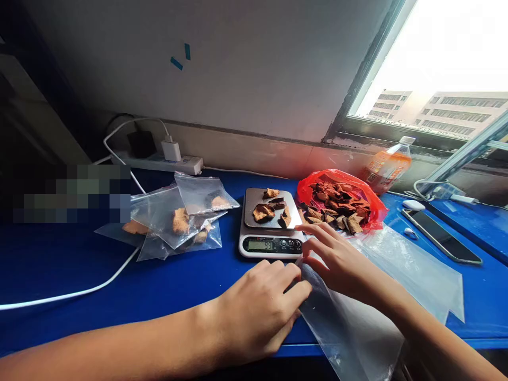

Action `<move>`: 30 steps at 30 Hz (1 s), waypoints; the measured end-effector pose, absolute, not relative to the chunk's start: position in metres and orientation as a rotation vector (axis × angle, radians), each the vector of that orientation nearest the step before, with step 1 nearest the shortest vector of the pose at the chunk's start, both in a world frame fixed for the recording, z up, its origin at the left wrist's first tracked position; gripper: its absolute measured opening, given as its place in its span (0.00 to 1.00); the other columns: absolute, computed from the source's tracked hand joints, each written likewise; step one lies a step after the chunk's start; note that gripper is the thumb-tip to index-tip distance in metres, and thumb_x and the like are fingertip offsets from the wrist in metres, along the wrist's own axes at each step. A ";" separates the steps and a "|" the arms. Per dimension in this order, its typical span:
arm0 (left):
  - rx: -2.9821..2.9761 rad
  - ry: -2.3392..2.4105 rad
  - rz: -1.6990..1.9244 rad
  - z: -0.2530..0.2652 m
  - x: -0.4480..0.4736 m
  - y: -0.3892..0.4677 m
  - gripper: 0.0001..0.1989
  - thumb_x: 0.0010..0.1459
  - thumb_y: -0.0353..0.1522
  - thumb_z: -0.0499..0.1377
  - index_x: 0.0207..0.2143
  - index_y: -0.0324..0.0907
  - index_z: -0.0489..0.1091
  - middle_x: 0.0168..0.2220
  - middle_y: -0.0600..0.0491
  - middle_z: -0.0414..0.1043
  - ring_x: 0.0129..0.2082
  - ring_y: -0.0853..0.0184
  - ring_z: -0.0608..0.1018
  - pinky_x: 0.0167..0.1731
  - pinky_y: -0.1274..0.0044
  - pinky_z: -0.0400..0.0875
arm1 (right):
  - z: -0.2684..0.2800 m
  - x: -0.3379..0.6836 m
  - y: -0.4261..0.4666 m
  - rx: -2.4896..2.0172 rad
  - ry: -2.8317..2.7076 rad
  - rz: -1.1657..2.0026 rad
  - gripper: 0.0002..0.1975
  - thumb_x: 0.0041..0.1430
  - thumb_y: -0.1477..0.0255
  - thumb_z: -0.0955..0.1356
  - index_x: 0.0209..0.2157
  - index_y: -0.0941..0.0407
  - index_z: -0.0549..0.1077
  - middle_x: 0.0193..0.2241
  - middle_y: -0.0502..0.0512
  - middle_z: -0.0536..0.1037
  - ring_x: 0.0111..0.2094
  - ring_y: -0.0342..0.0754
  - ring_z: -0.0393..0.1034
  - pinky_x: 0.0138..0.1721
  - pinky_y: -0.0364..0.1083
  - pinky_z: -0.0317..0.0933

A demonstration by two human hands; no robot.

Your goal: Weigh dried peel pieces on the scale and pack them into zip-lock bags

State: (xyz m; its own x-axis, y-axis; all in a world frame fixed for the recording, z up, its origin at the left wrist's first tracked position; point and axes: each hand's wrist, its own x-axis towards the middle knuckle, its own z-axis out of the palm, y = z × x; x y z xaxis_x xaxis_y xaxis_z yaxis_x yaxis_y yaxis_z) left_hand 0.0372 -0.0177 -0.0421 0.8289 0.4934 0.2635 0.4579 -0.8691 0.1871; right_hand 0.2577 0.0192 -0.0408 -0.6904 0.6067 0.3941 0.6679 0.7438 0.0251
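Note:
A small digital scale (271, 251) carries several curved, brown dried pieces (263, 212) on its metal plate; its display appears to read 99, though the digits are small. My left hand (265, 307) is closed in front of the scale, its fingertips at the edge of a clear plastic bag (357, 328). Just right of the scale, my right hand (337, 256) has bent fingers at the upper corner of this bag, with one fingertip close to the plate's corner. The bag hangs over the table's front edge. Behind my right hand, a red plastic bag (305, 185) holds many similar pieces.
Several filled zip bags (206, 193) overlap on the blue table (198, 280) at left. More clear bags (420, 264) lie at right, near a phone (442, 236) and earbuds. An orange drink bottle (387, 166), a power strip (190, 164) and a white cable (115, 278) are around.

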 end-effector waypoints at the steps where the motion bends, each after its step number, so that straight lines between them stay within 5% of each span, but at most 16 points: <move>1: 2.910 0.760 0.465 -0.042 0.037 -0.018 0.12 0.62 0.29 0.53 0.48 0.39 0.68 0.44 0.46 0.72 0.38 0.59 0.75 0.37 0.68 0.71 | -0.040 0.258 0.018 -0.960 -2.570 -0.245 0.05 0.61 0.80 0.65 0.33 0.57 0.70 0.53 0.64 0.73 0.51 0.56 0.68 0.49 0.57 0.69; 16: 2.898 0.713 0.585 -0.043 0.035 -0.021 0.15 0.59 0.27 0.55 0.49 0.39 0.68 0.46 0.47 0.73 0.37 0.60 0.75 0.36 0.69 0.72 | -0.040 0.260 0.011 -0.799 -2.572 -0.135 0.08 0.65 0.80 0.62 0.32 0.57 0.68 0.33 0.57 0.74 0.36 0.48 0.68 0.38 0.48 0.66; 30: 2.748 0.870 0.878 -0.044 0.033 -0.024 0.18 0.64 0.32 0.55 0.56 0.41 0.59 0.48 0.45 0.74 0.40 0.61 0.78 0.38 0.71 0.76 | -0.044 0.262 0.008 -0.779 -2.490 0.027 0.07 0.64 0.81 0.62 0.37 0.55 0.63 0.31 0.53 0.71 0.33 0.46 0.64 0.33 0.45 0.63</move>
State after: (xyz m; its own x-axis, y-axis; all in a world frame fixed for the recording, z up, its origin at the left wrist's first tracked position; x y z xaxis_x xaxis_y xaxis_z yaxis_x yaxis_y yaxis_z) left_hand 0.0333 -0.0244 -0.0439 0.6649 0.5617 0.4924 0.4869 -0.8258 0.2845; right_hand 0.2619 0.0077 -0.0437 -0.6959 0.5356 0.4784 0.5251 0.8339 -0.1699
